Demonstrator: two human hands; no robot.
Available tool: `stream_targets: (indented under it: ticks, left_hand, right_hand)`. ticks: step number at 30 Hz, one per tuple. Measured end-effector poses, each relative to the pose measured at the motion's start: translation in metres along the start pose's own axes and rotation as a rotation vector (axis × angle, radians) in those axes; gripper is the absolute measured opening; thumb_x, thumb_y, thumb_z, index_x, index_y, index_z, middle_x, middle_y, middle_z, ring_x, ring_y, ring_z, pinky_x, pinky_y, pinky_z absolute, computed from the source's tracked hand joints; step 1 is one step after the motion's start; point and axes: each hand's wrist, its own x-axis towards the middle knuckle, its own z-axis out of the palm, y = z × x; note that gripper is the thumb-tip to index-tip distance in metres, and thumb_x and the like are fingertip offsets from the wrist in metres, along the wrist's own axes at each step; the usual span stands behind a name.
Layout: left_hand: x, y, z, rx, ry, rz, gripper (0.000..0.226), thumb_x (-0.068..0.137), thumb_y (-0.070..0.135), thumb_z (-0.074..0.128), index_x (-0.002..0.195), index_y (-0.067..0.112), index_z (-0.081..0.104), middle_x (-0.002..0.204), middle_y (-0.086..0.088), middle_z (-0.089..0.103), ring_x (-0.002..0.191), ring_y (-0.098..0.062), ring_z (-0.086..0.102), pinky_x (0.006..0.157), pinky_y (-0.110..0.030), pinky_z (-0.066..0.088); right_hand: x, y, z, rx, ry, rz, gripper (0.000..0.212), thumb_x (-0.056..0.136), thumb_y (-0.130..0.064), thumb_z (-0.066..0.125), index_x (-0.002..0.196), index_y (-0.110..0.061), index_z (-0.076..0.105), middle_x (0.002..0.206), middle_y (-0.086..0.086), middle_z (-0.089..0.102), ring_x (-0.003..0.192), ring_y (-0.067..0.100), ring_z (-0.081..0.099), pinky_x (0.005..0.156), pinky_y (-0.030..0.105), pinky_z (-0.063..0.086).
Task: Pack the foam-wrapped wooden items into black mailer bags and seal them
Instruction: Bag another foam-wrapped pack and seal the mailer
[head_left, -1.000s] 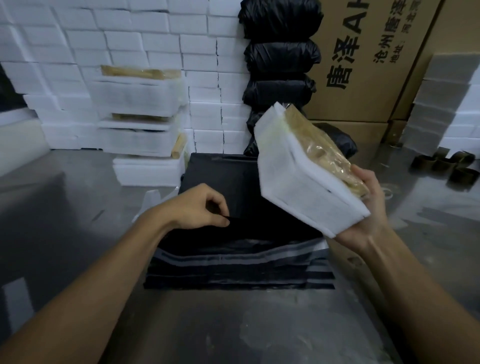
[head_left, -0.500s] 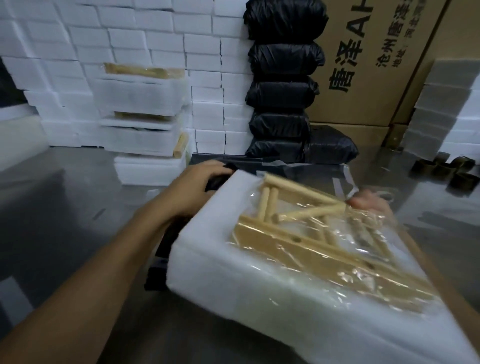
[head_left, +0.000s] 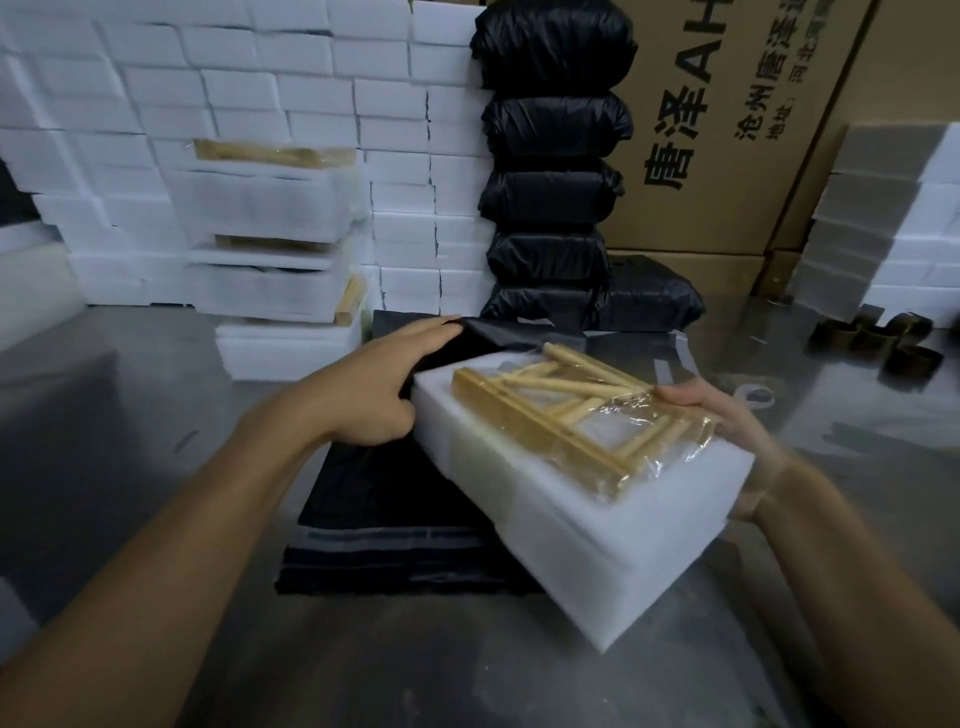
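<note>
Foam-wrapped wooden rack (head_left: 582, 467): tilted, far end at mouth of black mailer bag (head_left: 498, 335), above stack of flat mailer bags (head_left: 374, 519) on metal table (head_left: 130, 415)
Left hand (head_left: 374, 384): fingers grasp bag's upper edge, lifted
Right hand (head_left: 727, 415): grips foam block's right side (fingers partly hidden)
Sealed black parcels (head_left: 553, 171): stacked behind
</note>
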Motion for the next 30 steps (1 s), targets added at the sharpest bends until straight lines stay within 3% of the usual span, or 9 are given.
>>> stream_targets:
  ticks: [4,9,11,14,17,22,26,28,30]
  left_hand:
    - [-0.001,0.006,-0.001,0.008,-0.011,0.003,0.091,0.080,-0.012,0.048,0.154,0.032,0.021,0.160,0.017,0.015,0.146,0.001,0.011,0.114,-0.016,0.013]
    - [-0.005,0.021,0.000,0.159,0.055,0.038,0.095,0.075,-0.004,0.046,0.153,0.042,0.017,0.138,0.052,0.001,0.144,-0.003,0.021,0.113,-0.030,0.033]
    - [-0.005,0.026,0.000,0.215,0.068,0.032,0.088,0.077,0.003,0.052,0.152,0.040,0.023,0.150,0.040,0.011,0.142,-0.012,0.026,0.111,-0.036,0.034]
    - [-0.001,0.021,-0.007,0.284,-0.059,-0.013,0.073,0.084,0.013,0.059,0.148,0.041,0.036,0.156,0.027,0.014,0.139,-0.016,0.019,0.116,-0.043,0.019]
    - [0.006,0.011,-0.011,0.074,-0.094,-0.110,0.067,0.079,0.005,0.049,0.139,0.037,0.050,0.154,0.027,0.023,0.145,-0.016,0.017,0.119,-0.049,0.014]
    - [0.031,0.026,0.008,0.356,-0.001,0.105,0.050,0.097,0.010,0.044,0.140,0.035,0.049,0.158,0.016,0.025,0.138,-0.019,0.037,0.106,-0.045,0.038]
    - [0.056,0.045,0.007,0.516,0.010,0.173,0.068,0.092,0.006,0.055,0.147,0.040,0.034,0.152,0.016,0.033,0.127,-0.020,0.048,0.091,-0.036,0.045]
    - [0.063,0.057,0.005,0.600,-0.017,0.209,0.060,0.092,0.006,0.056,0.140,0.039,0.043,0.148,0.016,0.038,0.123,-0.022,0.051,0.088,-0.038,0.047]
    - [0.062,0.067,0.004,0.657,-0.028,0.264,0.045,0.088,0.001,0.055,0.120,0.033,0.058,0.149,0.021,0.038,0.114,-0.021,0.056,0.073,-0.036,0.049]
  right_hand:
    - [0.004,-0.001,0.003,-0.001,-0.036,0.049,0.053,0.043,-0.038,0.096,0.081,-0.006,0.078,0.074,0.011,0.073,0.063,0.021,0.071,0.058,0.028,0.058]
    - [0.009,0.002,0.003,-0.011,-0.019,0.043,0.051,0.044,-0.042,0.094,0.081,-0.009,0.079,0.077,0.008,0.074,0.067,0.020,0.071,0.064,0.026,0.059]
    - [0.010,0.003,0.001,-0.055,-0.018,0.068,0.054,0.040,-0.045,0.094,0.079,-0.011,0.080,0.077,0.008,0.075,0.067,0.020,0.072,0.063,0.026,0.058]
    - [0.010,0.003,0.003,-0.140,-0.063,0.103,0.056,0.041,-0.049,0.093,0.082,-0.013,0.081,0.079,0.007,0.076,0.068,0.018,0.072,0.063,0.026,0.058]
    - [0.012,0.004,0.007,-0.178,-0.172,0.061,0.037,0.068,-0.041,0.077,0.101,-0.022,0.080,0.095,0.004,0.077,0.081,0.016,0.074,0.072,0.025,0.058]
    - [0.017,0.007,0.006,-0.173,-0.232,0.029,0.046,0.071,-0.037,0.068,0.115,-0.027,0.074,0.112,0.006,0.073,0.092,0.019,0.072,0.080,0.029,0.057]
    - [0.018,0.002,0.016,-0.190,-0.241,0.009,0.072,0.061,-0.033,0.067,0.130,-0.014,0.060,0.112,0.011,0.072,0.089,0.017,0.073,0.075,0.026,0.058]
    - [0.021,-0.001,0.024,-0.261,-0.210,0.009,0.084,0.048,-0.032,0.066,0.128,-0.009,0.052,0.103,0.013,0.069,0.077,0.009,0.073,0.069,0.020,0.057]
    - [0.021,-0.001,0.022,-0.228,-0.208,0.016,0.072,0.056,-0.027,0.067,0.126,-0.013,0.058,0.103,0.011,0.071,0.079,0.011,0.074,0.069,0.022,0.057]
